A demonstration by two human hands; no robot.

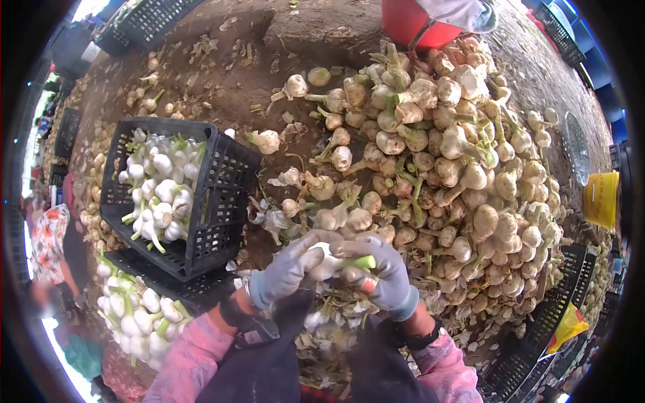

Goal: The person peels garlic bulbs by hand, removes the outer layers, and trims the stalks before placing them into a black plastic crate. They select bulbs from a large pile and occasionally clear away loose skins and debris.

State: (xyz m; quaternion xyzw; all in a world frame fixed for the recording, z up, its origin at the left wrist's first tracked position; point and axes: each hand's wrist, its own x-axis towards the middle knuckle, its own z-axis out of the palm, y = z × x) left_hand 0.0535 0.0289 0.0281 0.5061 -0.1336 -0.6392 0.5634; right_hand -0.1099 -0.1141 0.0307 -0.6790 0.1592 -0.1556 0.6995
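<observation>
Between my two gloved hands is a white garlic bulb (325, 262) with a short green stem pointing right. My left hand (285, 267), in a grey glove, grips the bulb's left side with fingers and thumb. The right hand (380, 274), gloved alike, closes around the stem end, its thumb below and fingers above. Something orange-red shows by the right thumb; I cannot make out what it is. Just beyond my hands lies a large heap of unpeeled, soil-stained garlic (430, 154). Loose skins (329, 336) lie below, between my legs.
At left, a black plastic crate (225, 181) holds clean white garlic; more white bulbs (138, 316) fill another crate nearer me. A red bucket (410, 27) stands behind the heap. To the right are a yellow container (600, 200) and black crates (574, 269). Another person (50, 245) is at far left.
</observation>
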